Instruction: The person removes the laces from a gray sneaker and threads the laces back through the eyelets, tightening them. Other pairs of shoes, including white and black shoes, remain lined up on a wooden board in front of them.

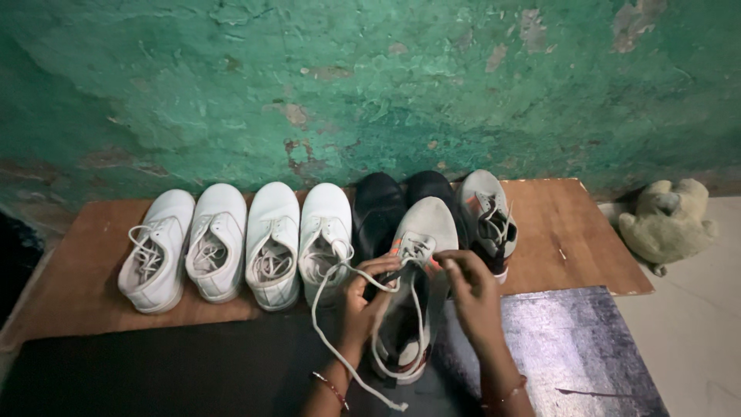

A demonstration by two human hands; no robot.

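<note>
head view, and the green peeling wall (pixel 370 85) fills the back. below it a brown board (pixel 571 232) lies on the floor, a dark mat (pixel 154 371) in front. no containers in sight, the board simply carries the row of shoes: four white sneakers (pixel 239 243) on the left, a black pair (pixel 378 208) next, a grey sneaker (pixel 486 216) at the right end. off to the right, a worn stuffed toy (pixel 668 220) slumps against the wall. front and centre, another grey sneaker (pixel 413 293) sits toe to the wall, half on the mat. left hand (pixel 363 297) has its grip clenched on the white lace (pixel 332 340), which loops down to the mat. right hand (pixel 471 289) is pinching the lace at the tongue.
</note>
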